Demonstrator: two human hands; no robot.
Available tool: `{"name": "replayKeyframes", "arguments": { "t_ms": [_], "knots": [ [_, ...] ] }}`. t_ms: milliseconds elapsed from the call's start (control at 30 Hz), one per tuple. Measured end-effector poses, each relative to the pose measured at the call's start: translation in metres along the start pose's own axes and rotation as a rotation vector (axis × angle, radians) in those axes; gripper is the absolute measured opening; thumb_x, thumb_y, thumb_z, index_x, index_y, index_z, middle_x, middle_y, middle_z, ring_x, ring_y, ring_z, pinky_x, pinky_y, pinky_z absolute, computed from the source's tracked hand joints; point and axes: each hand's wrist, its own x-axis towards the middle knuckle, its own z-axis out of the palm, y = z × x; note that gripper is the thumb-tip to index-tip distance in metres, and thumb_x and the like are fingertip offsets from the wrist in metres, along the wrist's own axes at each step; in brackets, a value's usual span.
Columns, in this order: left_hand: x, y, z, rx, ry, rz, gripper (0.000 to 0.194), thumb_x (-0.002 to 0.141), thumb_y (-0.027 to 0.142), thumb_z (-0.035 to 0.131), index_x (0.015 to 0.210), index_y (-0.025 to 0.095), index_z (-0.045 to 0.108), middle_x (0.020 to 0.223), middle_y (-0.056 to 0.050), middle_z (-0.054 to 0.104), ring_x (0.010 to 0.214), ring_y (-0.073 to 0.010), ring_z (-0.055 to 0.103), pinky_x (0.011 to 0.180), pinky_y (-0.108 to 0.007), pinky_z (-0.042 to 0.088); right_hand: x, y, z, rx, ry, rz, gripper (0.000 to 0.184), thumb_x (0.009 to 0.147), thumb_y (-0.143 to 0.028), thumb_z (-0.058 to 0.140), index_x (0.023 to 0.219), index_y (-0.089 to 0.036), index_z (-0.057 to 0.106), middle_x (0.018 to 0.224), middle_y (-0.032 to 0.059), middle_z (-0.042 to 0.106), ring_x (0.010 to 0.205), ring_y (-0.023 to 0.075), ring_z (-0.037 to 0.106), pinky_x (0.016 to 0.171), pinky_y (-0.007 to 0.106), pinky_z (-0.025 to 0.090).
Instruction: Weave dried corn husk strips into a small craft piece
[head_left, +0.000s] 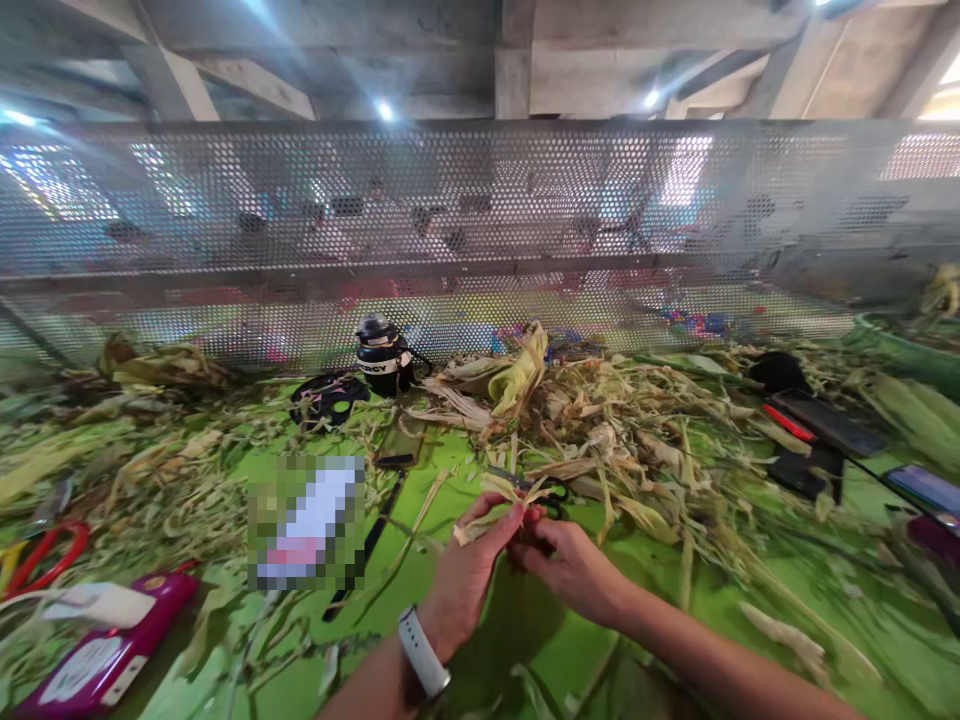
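Note:
Both of my hands meet over the green tabletop [517,650] in the lower middle of the head view. My left hand [474,560], with a white band on its wrist, pinches pale dried corn husk strips [487,520]. My right hand [566,565] presses its closed fingers against the same strips from the right. Its fingertips are partly hidden. Just beyond my fingers lie dark-handled scissors [556,492], half covered by husk. Behind them rises a heap of dry husk pieces [600,430], with a larger yellow-green husk [525,370] on top.
Left of my hands lie a blurred-out phone-like item [315,520], a magenta power bank [112,640] and red-handled scissors [52,555]. A black jar [384,355] stands at the back before a perforated metal screen [450,220]. Dark devices [832,425] lie at right.

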Motion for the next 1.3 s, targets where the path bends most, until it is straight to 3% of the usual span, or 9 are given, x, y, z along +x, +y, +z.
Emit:
{"name": "replayKeyframes", "arguments": {
  "t_ms": [100, 500, 700, 767, 867, 933, 1033, 1167, 1300],
  "knots": [
    [0.000, 0.002, -0.001, 0.012, 0.026, 0.034, 0.025, 0.061, 0.024, 0.077, 0.079, 0.018, 0.061, 0.080, -0.002, 0.072, 0.076, -0.0164, 0.064, 0.075, -0.027, 0.047, 0.001, 0.001, 0.002, 0.160, -0.013, 0.033, 0.034, 0.087, -0.040, 0.043, 0.068, -0.015, 0.054, 0.065, 0.0027, 0.057, 0.062, 0.0130, 0.053, 0.060, 0.022, 0.043],
    [0.003, 0.018, -0.004, 0.068, 0.084, 0.066, 0.024, 0.053, 0.024, 0.081, 0.071, 0.016, 0.068, 0.073, -0.002, 0.068, 0.072, -0.0148, 0.060, 0.068, -0.024, 0.046, -0.002, -0.011, -0.018, 0.229, -0.096, 0.115, 0.044, 0.087, -0.052, 0.042, 0.066, -0.015, 0.053, 0.059, 0.0001, 0.056, 0.054, 0.0112, 0.055, 0.054, 0.021, 0.042],
    [0.002, 0.021, -0.002, 0.090, 0.073, 0.134, 0.020, 0.055, 0.027, 0.080, 0.071, 0.019, 0.070, 0.081, -0.001, 0.068, 0.080, -0.0163, 0.060, 0.079, -0.028, 0.046, -0.005, -0.014, -0.014, 0.079, -0.097, 0.034, 0.042, 0.092, -0.043, 0.037, 0.065, -0.016, 0.053, 0.057, -0.0002, 0.056, 0.053, 0.0104, 0.054, 0.053, 0.020, 0.041],
    [0.002, 0.023, -0.003, 0.137, 0.024, 0.135, 0.018, 0.058, 0.029, 0.078, 0.071, 0.018, 0.070, 0.082, -0.003, 0.069, 0.079, -0.0174, 0.060, 0.080, -0.030, 0.046, -0.008, -0.017, -0.016, -0.104, -0.003, -0.091, 0.039, 0.094, -0.036, 0.036, 0.066, -0.016, 0.054, 0.058, 0.0008, 0.057, 0.055, 0.0116, 0.054, 0.055, 0.022, 0.042],
    [0.001, 0.023, -0.004, 0.203, -0.051, 0.113, 0.019, 0.065, 0.030, 0.075, 0.077, 0.016, 0.071, 0.080, -0.005, 0.070, 0.079, -0.0180, 0.061, 0.081, -0.031, 0.045, -0.010, -0.022, -0.028, -0.408, 0.324, -0.365, 0.017, 0.089, -0.026, 0.045, 0.086, -0.017, 0.059, 0.080, 0.0064, 0.063, 0.078, 0.0182, 0.057, 0.071, 0.030, 0.044],
    [0.000, 0.022, -0.004, 0.212, -0.086, 0.074, 0.021, 0.067, 0.032, 0.073, 0.080, 0.016, 0.071, 0.079, -0.004, 0.070, 0.077, -0.0173, 0.061, 0.081, -0.031, 0.046, -0.009, -0.025, -0.037, -0.527, 0.498, -0.459, 0.017, 0.087, -0.022, 0.049, 0.101, -0.018, 0.057, 0.098, 0.0098, 0.063, 0.097, 0.0220, 0.054, 0.085, 0.037, 0.041],
    [-0.003, 0.020, -0.002, 0.138, -0.053, -0.026, 0.026, 0.061, 0.034, 0.077, 0.079, 0.017, 0.069, 0.080, -0.003, 0.070, 0.076, -0.0170, 0.062, 0.080, -0.031, 0.046, -0.004, -0.023, -0.043, -0.566, 0.417, -0.343, 0.017, 0.091, -0.025, 0.042, 0.091, -0.019, 0.058, 0.090, 0.0081, 0.063, 0.090, 0.0206, 0.055, 0.082, 0.035, 0.040],
    [-0.005, 0.023, -0.001, 0.195, -0.015, -0.051, 0.027, 0.060, 0.035, 0.077, 0.079, 0.018, 0.067, 0.080, 0.000, 0.068, 0.080, -0.0165, 0.060, 0.080, -0.028, 0.044, 0.002, -0.017, -0.036, -0.314, 0.150, -0.065, 0.038, 0.094, -0.037, 0.032, 0.063, -0.019, 0.045, 0.057, -0.0018, 0.047, 0.054, 0.0118, 0.045, 0.054, 0.023, 0.036],
    [-0.003, 0.025, -0.004, 0.461, -0.161, 0.017, 0.023, 0.071, 0.039, 0.067, 0.075, 0.016, 0.065, 0.079, -0.002, 0.065, 0.080, -0.0169, 0.056, 0.076, -0.027, 0.042, 0.002, -0.014, -0.029, -0.085, 0.170, 0.042, 0.039, 0.091, -0.048, 0.032, 0.063, -0.021, 0.036, 0.056, -0.0054, 0.037, 0.051, 0.0096, 0.037, 0.047, 0.020, 0.031]
  ]
}}
